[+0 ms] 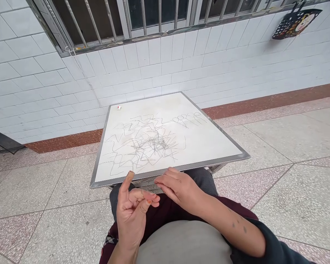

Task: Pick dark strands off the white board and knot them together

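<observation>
One strand (142,190) ran between the hands before the table (222,146), apparently held at both ends for control. Loose strands (156,142) lay spread there, presumably for visibility. Left hand (132,216): index raised, thumb pinched against curled fingers, gripping the strand. Right hand (183,189): palm down, fingertips closed on it.

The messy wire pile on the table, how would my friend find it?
Find the big white table with the grey edge, by the tiled wall. Around its middle lies the wire pile, thin and dark. It's the most crowded tangle; the zigzag wires to its left are more spread out.
</observation>
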Motion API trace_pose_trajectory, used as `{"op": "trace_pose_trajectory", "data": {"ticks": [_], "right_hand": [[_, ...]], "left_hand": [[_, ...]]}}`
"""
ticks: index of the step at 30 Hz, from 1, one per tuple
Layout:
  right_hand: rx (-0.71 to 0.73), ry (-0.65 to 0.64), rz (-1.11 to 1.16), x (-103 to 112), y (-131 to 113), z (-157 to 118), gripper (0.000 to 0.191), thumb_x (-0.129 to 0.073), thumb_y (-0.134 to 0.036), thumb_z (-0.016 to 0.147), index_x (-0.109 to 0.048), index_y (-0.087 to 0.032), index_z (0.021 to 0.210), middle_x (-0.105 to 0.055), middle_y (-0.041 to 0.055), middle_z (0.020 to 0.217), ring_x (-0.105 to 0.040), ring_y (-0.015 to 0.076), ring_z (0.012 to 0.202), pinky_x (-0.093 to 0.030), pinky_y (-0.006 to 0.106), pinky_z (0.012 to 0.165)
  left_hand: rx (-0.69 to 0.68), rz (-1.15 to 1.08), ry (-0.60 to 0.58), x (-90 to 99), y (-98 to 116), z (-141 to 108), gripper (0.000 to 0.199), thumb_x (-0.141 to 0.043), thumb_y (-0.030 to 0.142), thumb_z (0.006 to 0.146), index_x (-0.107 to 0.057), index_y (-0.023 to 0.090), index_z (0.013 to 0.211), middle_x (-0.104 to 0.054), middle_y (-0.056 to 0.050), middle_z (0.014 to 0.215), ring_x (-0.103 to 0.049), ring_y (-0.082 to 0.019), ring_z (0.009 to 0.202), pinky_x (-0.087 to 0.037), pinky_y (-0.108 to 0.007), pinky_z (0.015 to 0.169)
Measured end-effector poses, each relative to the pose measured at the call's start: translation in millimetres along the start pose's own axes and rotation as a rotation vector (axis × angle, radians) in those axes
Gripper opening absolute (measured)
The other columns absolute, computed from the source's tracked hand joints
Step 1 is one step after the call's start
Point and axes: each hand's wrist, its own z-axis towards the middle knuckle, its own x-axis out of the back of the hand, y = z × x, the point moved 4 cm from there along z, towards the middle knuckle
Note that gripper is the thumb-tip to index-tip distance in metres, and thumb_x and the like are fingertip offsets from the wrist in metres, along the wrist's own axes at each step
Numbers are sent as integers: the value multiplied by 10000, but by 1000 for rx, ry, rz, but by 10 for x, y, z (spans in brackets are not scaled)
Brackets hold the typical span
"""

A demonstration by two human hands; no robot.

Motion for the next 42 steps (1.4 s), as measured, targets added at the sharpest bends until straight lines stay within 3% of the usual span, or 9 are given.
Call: {"op": "trace_pose_trajectory", "data": {"ticks": [6,10,13,16,22,31,42], "right_hand": [[-174,47,229,-63,-17,18,181,-401,-235,968,-580,-210,975,-639,41,839,-592,148,758,-487,269,685],[-309,-52,493,-117,-51,10,193,-409,-270,970,-591,-214,1004,-618,11,838,-556,98,645,-484,231,638],[-396,-93,671,-132,-54,5,202,-448,-327,954,-595,-212,1032,-602,11,846,-554,98,669,-489,235,647],[-511,-66,873,-163,-30,7,219,-489,-387,930,-569,-200,1012,-579,-6,792,-537,89,639,-483,232,623],[-626,12,1175,-246,-34,24,231,-601,-406,867,-546,-192,934,-553,-33,729,-513,72,593,-444,215,588],[-720,26,1353,-270,-68,24,185,-646,-347,853,-555,-187,861,-562,-43,703,-502,56,596,-392,192,587],[-713,107,1409,-274,-87,55,159,-692,-302,815,-590,-179,813,-537,-55,653,-474,52,581,-381,192,590]], "left_hand": [[-94,179,83,-26,-37,-3,580,-723,222,757,-492,266,1287,-714,16,738,-670,-194,809,-551,-367,788],[-115,175,138,2,-23,9,576,-706,206,773,-474,269,1297,-708,19,766,-666,-170,762,-556,-341,771],[-108,162,155,18,-13,4,585,-712,195,766,-470,278,1292,-702,20,776,-666,-163,737,-555,-333,765],[-109,151,153,20,-9,-7,589,-719,198,758,-470,278,1286,-701,16,771,-676,-184,760,-557,-337,740],[-89,126,134,21,-27,10,584,-727,184,750,-490,275,1276,-706,37,740,-677,-159,788,-516,-343,862],[-108,112,124,49,-62,19,604,-724,188,753,-480,276,1298,-709,31,776,-676,-119,763,-548,-278,804],[-55,165,125,66,-71,29,557,-727,213,747,-525,258,1265,-708,15,780,-668,-124,773,-542,-261,787]]}}
